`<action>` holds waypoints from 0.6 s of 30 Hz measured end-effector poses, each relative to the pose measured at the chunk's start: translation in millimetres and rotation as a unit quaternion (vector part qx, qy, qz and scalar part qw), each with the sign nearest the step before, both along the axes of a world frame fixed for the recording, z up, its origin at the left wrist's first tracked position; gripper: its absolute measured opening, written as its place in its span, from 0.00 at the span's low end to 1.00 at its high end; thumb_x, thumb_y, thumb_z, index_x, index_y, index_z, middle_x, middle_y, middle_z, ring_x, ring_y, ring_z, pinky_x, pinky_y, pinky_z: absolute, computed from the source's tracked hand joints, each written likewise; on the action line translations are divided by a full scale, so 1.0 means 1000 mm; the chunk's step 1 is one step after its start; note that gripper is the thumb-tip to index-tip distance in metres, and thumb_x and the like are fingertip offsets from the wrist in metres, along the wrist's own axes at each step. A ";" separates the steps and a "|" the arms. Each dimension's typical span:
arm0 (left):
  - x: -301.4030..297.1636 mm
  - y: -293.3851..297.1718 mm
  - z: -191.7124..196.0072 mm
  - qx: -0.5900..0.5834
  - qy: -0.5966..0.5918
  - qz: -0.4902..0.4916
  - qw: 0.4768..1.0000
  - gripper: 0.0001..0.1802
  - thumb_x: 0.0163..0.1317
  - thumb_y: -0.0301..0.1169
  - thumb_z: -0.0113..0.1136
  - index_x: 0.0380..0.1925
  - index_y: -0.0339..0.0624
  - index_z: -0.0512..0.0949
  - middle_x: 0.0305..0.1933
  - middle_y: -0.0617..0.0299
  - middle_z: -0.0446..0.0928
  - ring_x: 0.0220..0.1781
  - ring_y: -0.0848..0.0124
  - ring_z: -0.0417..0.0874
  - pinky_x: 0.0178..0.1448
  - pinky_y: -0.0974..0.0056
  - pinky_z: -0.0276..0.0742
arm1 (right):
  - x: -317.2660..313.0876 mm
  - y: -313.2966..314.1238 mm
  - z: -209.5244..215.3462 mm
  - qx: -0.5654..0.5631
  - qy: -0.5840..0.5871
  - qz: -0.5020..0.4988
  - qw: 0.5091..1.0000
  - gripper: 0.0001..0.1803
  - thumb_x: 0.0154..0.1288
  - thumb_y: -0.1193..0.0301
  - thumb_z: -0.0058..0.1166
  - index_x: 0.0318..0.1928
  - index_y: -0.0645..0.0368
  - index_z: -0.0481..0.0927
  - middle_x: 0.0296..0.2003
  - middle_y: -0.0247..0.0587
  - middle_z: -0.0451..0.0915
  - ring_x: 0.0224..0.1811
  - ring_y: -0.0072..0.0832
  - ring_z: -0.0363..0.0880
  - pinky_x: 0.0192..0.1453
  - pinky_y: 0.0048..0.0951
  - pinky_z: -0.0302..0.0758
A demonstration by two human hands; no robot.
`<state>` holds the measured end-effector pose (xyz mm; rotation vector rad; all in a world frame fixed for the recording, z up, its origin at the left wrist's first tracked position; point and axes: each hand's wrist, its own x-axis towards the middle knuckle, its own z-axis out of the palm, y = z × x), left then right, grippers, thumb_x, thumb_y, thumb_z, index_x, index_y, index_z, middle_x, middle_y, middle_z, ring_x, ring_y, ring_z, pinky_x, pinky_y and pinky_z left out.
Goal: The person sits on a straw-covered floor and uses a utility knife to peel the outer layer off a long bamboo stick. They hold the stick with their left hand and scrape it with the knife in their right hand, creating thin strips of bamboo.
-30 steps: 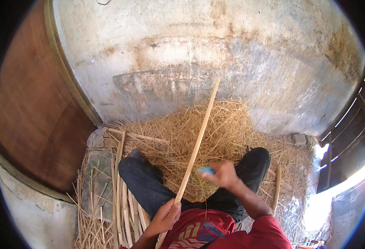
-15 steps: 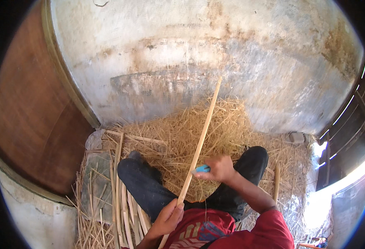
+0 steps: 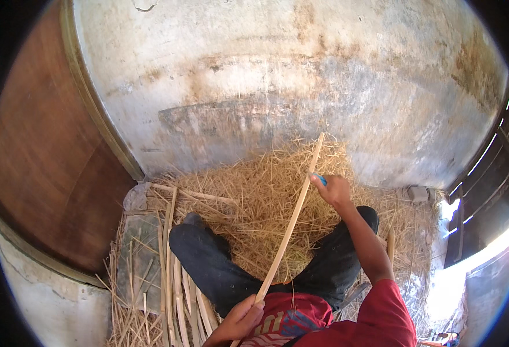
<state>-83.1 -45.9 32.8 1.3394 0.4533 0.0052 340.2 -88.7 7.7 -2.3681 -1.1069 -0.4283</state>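
A long pale wooden strip (image 3: 289, 226) slants up and away from my lap toward the wall. My left hand (image 3: 244, 317) is closed round its near part, close to my red shirt. Near the strip's far end, my right hand (image 3: 334, 189) is closed on a small blue-handled cutting tool (image 3: 321, 180), which meets the strip's right side. The tool's blade is too small to make out. Below the strip lies a heap of thin straw-coloured shavings (image 3: 260, 196), between and beyond my bent legs in dark trousers.
Several long wooden strips (image 3: 179, 298) lie to the left of my legs, beside a grey slab (image 3: 137, 248). A stained pale wall (image 3: 254, 87) rises beyond the shavings. A brown panel (image 3: 52, 156) stands at left, and dark slatted boards (image 3: 491, 179) at right.
My right hand has slid the blue tool outward along the strip, toward its far end. The strip and my left hand have drawn slightly back toward me.
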 end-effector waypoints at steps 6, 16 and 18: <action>0.009 0.012 0.000 0.009 -0.001 0.030 1.000 0.12 0.73 0.37 0.41 0.34 0.41 0.66 0.20 0.73 0.62 0.20 0.84 0.59 0.24 0.75 0.57 | -0.142 -0.022 -0.010 -0.009 0.045 0.227 0.973 0.29 0.55 0.40 0.55 0.21 0.54 0.81 0.13 0.43 0.72 0.13 0.38 0.73 0.18 0.38 0.69; 0.007 -0.001 0.004 0.065 0.007 -0.005 0.998 0.12 0.73 0.37 0.41 0.34 0.41 0.66 0.19 0.72 0.61 0.19 0.82 0.60 0.23 0.74 0.56 | -0.068 -0.015 0.007 0.030 0.078 0.026 0.996 0.38 0.58 0.31 0.41 0.24 0.53 0.84 0.10 0.42 0.72 0.14 0.35 0.75 0.21 0.40 0.70; 0.005 -0.006 -0.002 0.062 0.003 -0.020 0.998 0.12 0.73 0.36 0.41 0.34 0.40 0.66 0.19 0.72 0.60 0.19 0.82 0.60 0.23 0.74 0.56 | -0.023 -0.023 -0.001 -0.011 0.085 -0.011 0.996 0.38 0.58 0.31 0.39 0.26 0.52 0.84 0.12 0.43 0.74 0.17 0.37 0.77 0.24 0.41 0.72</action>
